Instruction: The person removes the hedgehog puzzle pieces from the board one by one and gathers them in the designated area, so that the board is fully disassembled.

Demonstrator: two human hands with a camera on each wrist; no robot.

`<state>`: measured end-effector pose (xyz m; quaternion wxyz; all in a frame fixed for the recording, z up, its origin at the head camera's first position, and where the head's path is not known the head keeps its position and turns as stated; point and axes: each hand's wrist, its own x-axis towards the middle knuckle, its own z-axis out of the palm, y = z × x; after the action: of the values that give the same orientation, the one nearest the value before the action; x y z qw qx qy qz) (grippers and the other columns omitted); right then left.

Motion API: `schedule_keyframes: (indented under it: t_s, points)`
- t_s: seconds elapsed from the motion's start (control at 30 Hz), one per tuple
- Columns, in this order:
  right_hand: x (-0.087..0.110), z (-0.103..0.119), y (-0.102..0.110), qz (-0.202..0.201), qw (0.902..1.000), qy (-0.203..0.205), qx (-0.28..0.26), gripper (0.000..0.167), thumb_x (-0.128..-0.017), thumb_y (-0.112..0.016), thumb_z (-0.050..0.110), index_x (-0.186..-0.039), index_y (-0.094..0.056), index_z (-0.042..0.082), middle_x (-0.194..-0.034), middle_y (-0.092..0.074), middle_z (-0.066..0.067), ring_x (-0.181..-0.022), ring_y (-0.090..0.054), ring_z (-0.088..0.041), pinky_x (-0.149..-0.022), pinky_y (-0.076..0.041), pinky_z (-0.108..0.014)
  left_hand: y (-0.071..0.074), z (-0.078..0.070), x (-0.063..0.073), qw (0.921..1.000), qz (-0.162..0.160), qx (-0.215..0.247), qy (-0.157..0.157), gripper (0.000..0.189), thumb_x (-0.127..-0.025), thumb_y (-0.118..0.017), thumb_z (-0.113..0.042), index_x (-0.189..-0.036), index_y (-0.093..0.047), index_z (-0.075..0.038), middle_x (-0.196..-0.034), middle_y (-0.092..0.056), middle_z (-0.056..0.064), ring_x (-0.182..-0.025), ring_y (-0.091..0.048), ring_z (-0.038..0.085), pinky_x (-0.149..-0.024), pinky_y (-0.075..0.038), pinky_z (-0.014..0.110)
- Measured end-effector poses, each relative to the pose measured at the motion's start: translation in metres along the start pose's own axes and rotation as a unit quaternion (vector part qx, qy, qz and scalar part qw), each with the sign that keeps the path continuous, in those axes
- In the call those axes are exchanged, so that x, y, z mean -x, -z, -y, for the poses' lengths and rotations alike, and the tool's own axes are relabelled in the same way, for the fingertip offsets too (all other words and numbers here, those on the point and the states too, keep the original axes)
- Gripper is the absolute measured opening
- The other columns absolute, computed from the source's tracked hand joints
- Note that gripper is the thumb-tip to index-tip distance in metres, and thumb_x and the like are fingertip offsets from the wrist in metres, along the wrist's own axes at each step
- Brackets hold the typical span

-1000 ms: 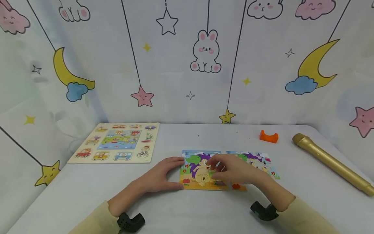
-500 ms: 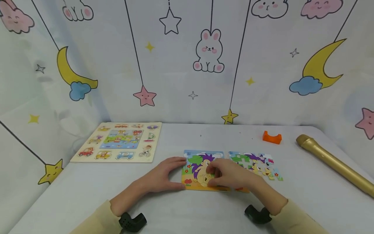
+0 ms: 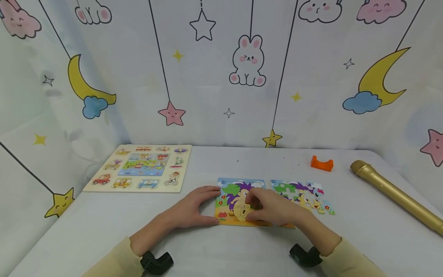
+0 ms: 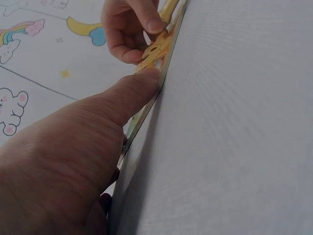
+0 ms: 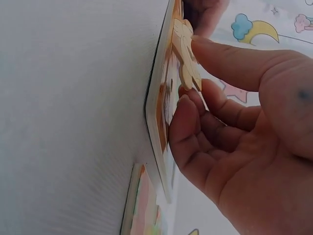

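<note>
My left hand [image 3: 188, 207] rests at the left side of a picture puzzle board [image 3: 225, 220] showing a purple-haired hedgehog. Its thumb touches the near left corner and its fingers lie extended at the far left. Over the board's middle, my right hand [image 3: 273, 206] pinches a yellow wooden puzzle piece [image 5: 185, 54] between thumb and fingers. In the right wrist view the piece is tilted against the board. Whether it is seated in the picture cannot be told. The right hand hides the board's right part.
A second picture puzzle [image 3: 318, 196], partly covered by the right hand, lies just right of the first. Behind it stands an orange notched block [image 3: 322, 163]. A gold microphone [image 3: 394, 196] lies far right, and a vehicle puzzle board [image 3: 176, 181] at back left.
My right hand has moved slightly left and toward me over the hedgehog, its fingers closer together. The left hand stays at the board's edge. The head view has shifted a little.
</note>
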<state>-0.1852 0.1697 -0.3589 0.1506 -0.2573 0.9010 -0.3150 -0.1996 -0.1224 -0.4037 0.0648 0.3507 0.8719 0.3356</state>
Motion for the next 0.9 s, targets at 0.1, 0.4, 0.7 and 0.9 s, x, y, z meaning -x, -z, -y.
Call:
schedule_keyframes:
  t_s: [0.1,0.4,0.7,0.9]
  points:
    - [0.0,0.001,-0.001,-0.003,0.9999,0.014,-0.006,0.024,-0.092,-0.077,0.022,-0.105,-0.06,0.012,-0.087,-0.059,0.005,-0.083,-0.056,-0.017,-0.073,-0.051,-0.026,0.001,0.0,0.0,1.0,0.0,0.0,-0.002,0.076,-0.084,-0.08,-0.041,-0.147,-0.053,-0.009,-0.156,-0.041,0.001,-0.146,-0.031,0.024,-0.118,-0.028,0.049]
    - [0.0,-0.001,-0.004,-0.025,0.9983,0.043,-0.029,0.011,-0.095,-0.072,0.013,-0.101,-0.062,0.013,-0.087,-0.061,0.006,-0.082,-0.058,-0.015,-0.073,-0.054,-0.024,0.0,0.001,0.001,1.0,0.0,-0.003,-0.003,0.076,-0.084,-0.081,-0.042,-0.147,-0.053,-0.01,-0.156,-0.041,0.0,-0.146,-0.031,0.023,-0.118,-0.029,0.048]
    - [0.006,-0.007,0.013,-0.027,0.9971,0.031,-0.064,0.007,-0.099,-0.067,0.014,-0.103,-0.062,0.011,-0.092,-0.062,0.002,-0.085,-0.059,-0.019,-0.075,-0.055,-0.027,-0.001,0.001,0.0,1.0,0.001,0.001,0.001,0.076,-0.084,-0.081,-0.043,-0.147,-0.053,-0.011,-0.156,-0.041,-0.001,-0.146,-0.031,0.023,-0.118,-0.028,0.048]
    - [0.024,-0.018,0.034,-0.034,0.997,0.012,-0.069,0.007,-0.098,-0.067,0.013,-0.103,-0.062,0.009,-0.092,-0.063,-0.001,-0.088,-0.06,-0.023,-0.076,-0.057,-0.03,0.0,0.0,0.0,0.9999,0.004,-0.002,0.01,0.076,-0.084,-0.08,-0.044,-0.148,-0.052,-0.012,-0.156,-0.04,-0.001,-0.146,-0.03,0.023,-0.118,-0.028,0.048]
